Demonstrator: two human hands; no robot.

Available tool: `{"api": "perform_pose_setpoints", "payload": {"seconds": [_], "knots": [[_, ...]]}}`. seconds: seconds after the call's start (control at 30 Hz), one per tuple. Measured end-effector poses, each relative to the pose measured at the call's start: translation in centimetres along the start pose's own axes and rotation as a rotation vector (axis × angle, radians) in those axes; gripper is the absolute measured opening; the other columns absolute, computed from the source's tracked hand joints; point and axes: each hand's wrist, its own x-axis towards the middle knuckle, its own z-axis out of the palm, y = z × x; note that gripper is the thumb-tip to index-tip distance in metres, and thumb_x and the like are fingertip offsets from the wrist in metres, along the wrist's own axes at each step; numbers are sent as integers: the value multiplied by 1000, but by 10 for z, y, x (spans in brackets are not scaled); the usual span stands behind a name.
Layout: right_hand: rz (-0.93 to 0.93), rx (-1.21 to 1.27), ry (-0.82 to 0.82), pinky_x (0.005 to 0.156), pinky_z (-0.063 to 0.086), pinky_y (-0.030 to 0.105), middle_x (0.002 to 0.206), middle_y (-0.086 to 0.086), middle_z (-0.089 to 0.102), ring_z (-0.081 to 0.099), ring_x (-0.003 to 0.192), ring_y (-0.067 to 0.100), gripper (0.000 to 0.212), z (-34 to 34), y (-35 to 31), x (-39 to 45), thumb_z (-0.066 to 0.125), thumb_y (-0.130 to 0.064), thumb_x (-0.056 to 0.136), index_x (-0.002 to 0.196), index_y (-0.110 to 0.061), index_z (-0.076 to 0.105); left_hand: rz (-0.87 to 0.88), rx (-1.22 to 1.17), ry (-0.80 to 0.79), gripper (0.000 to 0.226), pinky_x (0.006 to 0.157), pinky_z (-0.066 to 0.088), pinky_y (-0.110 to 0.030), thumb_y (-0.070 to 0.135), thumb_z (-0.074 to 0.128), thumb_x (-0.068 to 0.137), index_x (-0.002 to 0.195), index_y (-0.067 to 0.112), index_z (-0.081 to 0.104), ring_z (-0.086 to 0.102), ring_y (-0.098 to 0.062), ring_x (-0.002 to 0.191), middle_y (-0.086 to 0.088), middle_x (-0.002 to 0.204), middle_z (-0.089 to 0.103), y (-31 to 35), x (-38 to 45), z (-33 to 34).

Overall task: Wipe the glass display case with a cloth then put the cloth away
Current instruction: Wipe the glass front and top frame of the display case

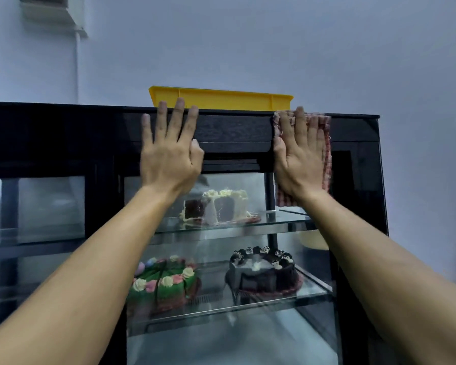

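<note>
Both hands lie flat against the black top band of the glass display case (232, 133): the left hand (170, 154) is bare with straight, spread fingers, and the right hand (299, 159) presses a soft red-checked cloth (325, 159) flat under straight fingers. A long yellow plastic tray (221, 98) sits on top. Behind the glass, 3 frosted cakes stand on 2 clear shelves.

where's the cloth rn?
Head view, right of centre: the checked cloth is pressed flat under the right hand against the display case top frame, beside the yellow tray.
</note>
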Motion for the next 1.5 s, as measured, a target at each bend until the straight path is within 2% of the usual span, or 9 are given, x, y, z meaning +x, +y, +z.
{"api": "perform_pose_setpoints", "payload": {"seconds": [0.1, 0.27, 0.5, 0.63, 0.77, 1.0, 1.2, 1.33, 1.5], "knots": [[-42, 14, 35, 130, -5, 51, 176, 7, 3, -4, 161, 34, 63, 9, -39, -1, 17, -50, 107, 167, -31, 16, -41, 14, 11, 64, 128, 0, -57, 41, 26, 107, 167, 20, 18, 4, -32, 161, -3, 175, 11, 25, 7, 10], [-448, -41, 32, 131, 2, 49, 173, 9, 17, 10, 161, 37, 57, 15, -28, 7, 30, -44, 110, 164, -28, 29, 75, 50, 84, 56, 129, 9, -53, 41, 26, 113, 166, 25, 26, 10, -33, 161, -1, 173, 20, 13, 2, 17], [139, 21, 98, 129, -12, 45, 176, 8, -1, -8, 161, 33, 62, 5, -1, 5, 17, -48, 107, 166, -31, 9, 44, 24, 142, 54, 129, 12, -49, 39, 29, 112, 164, 26, 31, 17, -30, 160, 1, 172, 25, 17, 0, 23], [-149, -9, 53, 130, -10, 46, 175, 9, 5, -2, 161, 35, 60, 13, -48, 8, 23, -46, 109, 166, -28, 19, 3, 4, 180, 53, 128, 15, -50, 38, 32, 111, 163, 27, 35, 20, -29, 159, 1, 170, 29, 21, 0, 26], [-414, -61, 26, 131, 0, 48, 174, 9, 12, 5, 161, 35, 57, 9, -13, 18, 28, -45, 110, 165, -31, 22, -5, 0, 163, 56, 128, 14, -50, 46, 29, 111, 163, 27, 34, 18, -29, 160, 0, 170, 28, 21, -2, 23], [220, -1, 49, 128, -5, 53, 175, 9, -4, -9, 160, 36, 69, -12, 45, 24, 14, -52, 103, 167, -28, 8, -25, 47, 125, 58, 129, 6, -48, 49, 26, 111, 165, 27, 27, 13, -29, 161, 0, 173, 21, 26, -3, 24], [-158, -25, -9, 129, -10, 49, 175, 8, -2, -6, 161, 37, 65, 7, -28, 10, 21, -48, 105, 167, -29, 13, -35, 33, 129, 56, 129, 5, -46, 45, 25, 112, 165, 27, 27, 14, -28, 161, 1, 172, 22, 29, -5, 22], [-429, -84, -24, 130, -2, 49, 174, 10, 12, 5, 161, 36, 61, -2, 18, 29, 27, -40, 105, 165, -27, 24, -9, 31, 111, 54, 129, 6, -46, 43, 24, 113, 165, 29, 27, 13, -28, 161, 1, 173, 21, 26, -6, 18], [-51, -114, 76, 128, -9, 50, 175, 15, 5, -2, 160, 41, 65, -7, 51, 31, 18, -38, 105, 168, -20, 14, -27, 33, 84, 55, 129, 5, -48, 41, 27, 112, 166, 30, 24, 10, -28, 161, 1, 174, 18, 28, -6, 19]]}}
